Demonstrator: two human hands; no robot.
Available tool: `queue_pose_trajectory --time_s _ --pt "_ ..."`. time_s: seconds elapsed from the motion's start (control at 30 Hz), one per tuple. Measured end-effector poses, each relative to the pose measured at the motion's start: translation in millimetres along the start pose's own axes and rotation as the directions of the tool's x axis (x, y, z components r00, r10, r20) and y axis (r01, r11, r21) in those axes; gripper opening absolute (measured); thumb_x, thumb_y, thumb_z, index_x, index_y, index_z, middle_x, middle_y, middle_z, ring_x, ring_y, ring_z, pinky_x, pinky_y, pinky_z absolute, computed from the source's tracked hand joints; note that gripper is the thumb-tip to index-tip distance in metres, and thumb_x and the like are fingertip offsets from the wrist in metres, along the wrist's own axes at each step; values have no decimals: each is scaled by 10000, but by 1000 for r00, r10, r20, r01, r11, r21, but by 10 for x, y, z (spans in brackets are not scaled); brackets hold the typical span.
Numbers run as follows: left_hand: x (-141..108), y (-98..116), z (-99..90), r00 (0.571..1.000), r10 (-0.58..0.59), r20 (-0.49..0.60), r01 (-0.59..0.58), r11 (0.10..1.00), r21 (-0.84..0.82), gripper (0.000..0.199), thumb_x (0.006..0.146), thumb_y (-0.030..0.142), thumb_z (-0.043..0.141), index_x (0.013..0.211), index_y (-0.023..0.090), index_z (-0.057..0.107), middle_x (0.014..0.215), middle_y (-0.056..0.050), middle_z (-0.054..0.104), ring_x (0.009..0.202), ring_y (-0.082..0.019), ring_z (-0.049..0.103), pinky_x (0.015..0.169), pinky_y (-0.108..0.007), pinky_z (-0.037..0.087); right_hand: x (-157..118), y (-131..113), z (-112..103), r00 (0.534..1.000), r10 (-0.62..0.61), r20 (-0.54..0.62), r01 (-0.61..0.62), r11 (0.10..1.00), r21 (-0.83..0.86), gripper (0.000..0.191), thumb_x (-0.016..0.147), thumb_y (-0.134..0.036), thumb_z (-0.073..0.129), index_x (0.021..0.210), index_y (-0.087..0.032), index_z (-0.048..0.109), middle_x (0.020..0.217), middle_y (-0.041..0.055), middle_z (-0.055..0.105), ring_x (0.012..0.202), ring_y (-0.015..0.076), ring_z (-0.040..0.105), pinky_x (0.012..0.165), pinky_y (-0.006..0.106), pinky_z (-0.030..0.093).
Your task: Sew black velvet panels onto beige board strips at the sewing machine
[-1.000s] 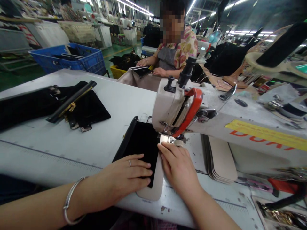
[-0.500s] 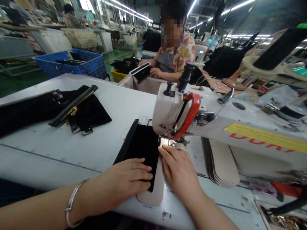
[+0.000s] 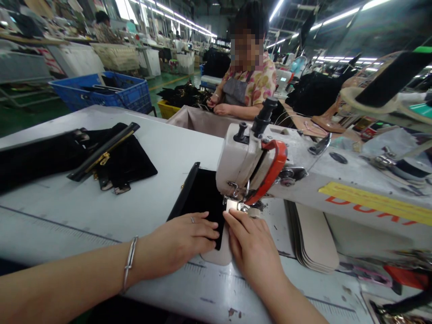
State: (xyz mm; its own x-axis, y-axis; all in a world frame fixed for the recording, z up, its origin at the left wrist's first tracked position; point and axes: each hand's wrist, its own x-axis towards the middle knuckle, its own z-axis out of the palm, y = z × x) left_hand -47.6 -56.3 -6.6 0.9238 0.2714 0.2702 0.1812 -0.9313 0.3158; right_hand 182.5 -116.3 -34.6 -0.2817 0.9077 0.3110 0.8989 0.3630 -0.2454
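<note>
- The soft black velvety fabric panel (image 3: 204, 189) lies just below the centre of the frame, over a pale beige round-cornered board (image 3: 216, 258); both run under the head of the white sewing machine with a red lever (image 3: 231, 157).
- The panel looks light and limp, with a nap that probably drags a little under the skin; its surface likely marks if pressed hard (velvety cloth tends to show fingerprints).
- The board seems thin and stiffer, smooth on its bare face, so it probably slides easily on the pale grey-white bench (image 3: 182, 148).
- Along the panel's left side runs a narrow glossy black strip (image 3: 185, 191), which looks firmer than the cloth and would make a steady edge to take hold of.
- The left grip (image 3: 184, 238) lies flat over the panel's lower part, fingers loosely spread and clamped on nothing; broad, light pressure there suits such floppy cloth.
- The right grip (image 3: 253, 243) has its fingers close together, tips on the board's right edge just below the machine head; whether the thumb pinches, I cannot tell.
- For lifting, the board's rounded lower end, near the bottom centre, seems the safest hold.
</note>
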Motion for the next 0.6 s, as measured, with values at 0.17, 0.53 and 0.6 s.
queue_pose_trajectory --time_s 0.17,0.53,0.6 --pt "78 -98 3 1000 -10 -27 10 1000 21 264 944 101 492 1149 170 643 1274 -24 646 1304 -136 502 1243 -350 224 -2 -10 0 1000 7 11 -7 1000 2 434 979 -177 474 1409 -230 488 1353 51 563 1144 271 512 946 448 407" --pt "209 -363 117 999 -6 -33 11 989 150 263 931 64 510 1155 125 632 1266 -43 650 1292 -178 512 1197 -378 307 -1 -2 9 1000 -12 -2 12 1000 -8 443 968 -143 453 1406 -203 483 1344 63 562 1124 275 502 924 449 420" --pt "245 -404 116 998 -11 -55 18 990 141 240 929 64 516 1122 121 645 1239 -44 662 1268 -173 528 1177 -357 340 -5 0 16 1000 -13 -6 13 1000 -13 441 969 -146 453 1406 -199 484 1341 67 565 1116 277 501 925 451 417"
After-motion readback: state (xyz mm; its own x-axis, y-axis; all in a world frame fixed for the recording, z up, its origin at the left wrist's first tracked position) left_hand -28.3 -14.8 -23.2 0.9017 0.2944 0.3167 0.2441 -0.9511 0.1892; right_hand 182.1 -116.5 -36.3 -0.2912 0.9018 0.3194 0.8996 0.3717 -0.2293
